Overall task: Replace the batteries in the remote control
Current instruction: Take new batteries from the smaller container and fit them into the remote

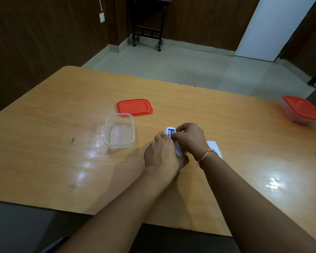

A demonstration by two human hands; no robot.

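A white remote control [177,150] lies face down on the wooden table [62,110], mostly hidden under my hands. Its battery bay at the far end is uncovered, and two blue-and-white batteries [170,133] sit side by side in it. My left hand [161,154] grips the remote's body from the left. My right hand [189,138] is closed over the far end, its fingertips pinched at the batteries. A white flat piece [214,147], perhaps the battery cover, lies on the table under my right wrist.
An uncovered clear plastic box [119,131] stands left of my hands, with its red lid [134,107] lying flat behind it. A second clear box with a red lid [302,110] sits at the table's right edge. A black wheeled stand [148,24] is across the room.
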